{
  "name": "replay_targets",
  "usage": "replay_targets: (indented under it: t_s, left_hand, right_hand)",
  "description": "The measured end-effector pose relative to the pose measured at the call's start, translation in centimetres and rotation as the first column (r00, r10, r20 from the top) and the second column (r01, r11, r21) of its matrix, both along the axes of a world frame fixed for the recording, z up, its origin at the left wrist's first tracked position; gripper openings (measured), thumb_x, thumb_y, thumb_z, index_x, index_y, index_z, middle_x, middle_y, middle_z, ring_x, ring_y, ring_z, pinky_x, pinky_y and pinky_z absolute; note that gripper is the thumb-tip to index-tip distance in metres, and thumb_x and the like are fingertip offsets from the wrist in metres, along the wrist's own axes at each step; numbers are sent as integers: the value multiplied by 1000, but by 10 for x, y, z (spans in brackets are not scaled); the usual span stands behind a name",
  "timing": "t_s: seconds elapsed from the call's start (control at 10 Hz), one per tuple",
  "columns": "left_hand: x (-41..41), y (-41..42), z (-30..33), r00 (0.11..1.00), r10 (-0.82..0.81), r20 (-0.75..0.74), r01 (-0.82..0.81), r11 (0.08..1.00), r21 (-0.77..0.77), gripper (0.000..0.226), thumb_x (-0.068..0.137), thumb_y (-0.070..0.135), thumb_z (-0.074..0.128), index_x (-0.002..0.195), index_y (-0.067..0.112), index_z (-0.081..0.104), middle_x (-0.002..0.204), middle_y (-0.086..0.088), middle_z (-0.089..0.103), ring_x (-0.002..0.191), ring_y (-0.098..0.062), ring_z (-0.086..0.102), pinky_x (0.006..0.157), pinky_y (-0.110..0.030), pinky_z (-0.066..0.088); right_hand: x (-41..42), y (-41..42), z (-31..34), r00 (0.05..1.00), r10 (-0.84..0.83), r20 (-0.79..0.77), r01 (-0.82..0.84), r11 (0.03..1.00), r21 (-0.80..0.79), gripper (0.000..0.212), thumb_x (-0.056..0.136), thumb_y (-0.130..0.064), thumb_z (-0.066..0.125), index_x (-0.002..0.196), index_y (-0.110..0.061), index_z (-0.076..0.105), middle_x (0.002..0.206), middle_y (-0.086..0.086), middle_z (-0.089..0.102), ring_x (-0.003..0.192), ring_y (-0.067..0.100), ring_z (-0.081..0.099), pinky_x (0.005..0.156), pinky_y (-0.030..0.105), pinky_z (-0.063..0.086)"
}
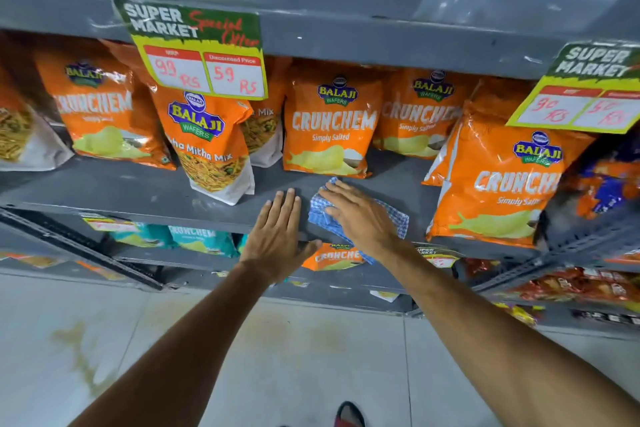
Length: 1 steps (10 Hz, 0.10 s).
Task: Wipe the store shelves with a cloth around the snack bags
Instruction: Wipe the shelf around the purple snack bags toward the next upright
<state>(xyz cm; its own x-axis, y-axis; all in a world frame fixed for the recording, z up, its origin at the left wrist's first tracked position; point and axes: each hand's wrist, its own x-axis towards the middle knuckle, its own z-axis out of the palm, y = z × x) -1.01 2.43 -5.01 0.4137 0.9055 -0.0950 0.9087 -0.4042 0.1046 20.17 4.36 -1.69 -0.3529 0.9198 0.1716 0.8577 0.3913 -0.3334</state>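
A blue checked cloth (360, 215) is pressed flat under the spread right hand (356, 215) on the grey shelf (138, 187), its near side draped over the front edge. The left hand (280, 229), fingers extended, is laid flat just beside it. Bare shelf is bounded by a Crunchem bag (329, 125) behind, a Mitha Mix bag (211, 149) to the left and another Crunchem bag (495, 184) to the right; pale floor tiles (304, 357) are seen below.

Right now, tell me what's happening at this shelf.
A person is wiping a grey store shelf. The right hand presses a blue checked cloth flat on the shelf, in front of an orange Crunchem bag. The left hand rests open on the shelf edge beside it.
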Motion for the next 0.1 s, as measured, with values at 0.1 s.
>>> replay_targets:
  t_s: [0.1]
  left_hand:
    - [3,-1,17,1000,15,21,-14,999,-32,119,85,87,-7,166,2,1,177,-17,-4,165,-31,-2,129,-41,-8]
  right_hand:
    - [0,-10,8,1000,-2,-26,3,1000,15,47,101,-29,62,144,-12,55,153,8,53,146,23,43,118,44,40]
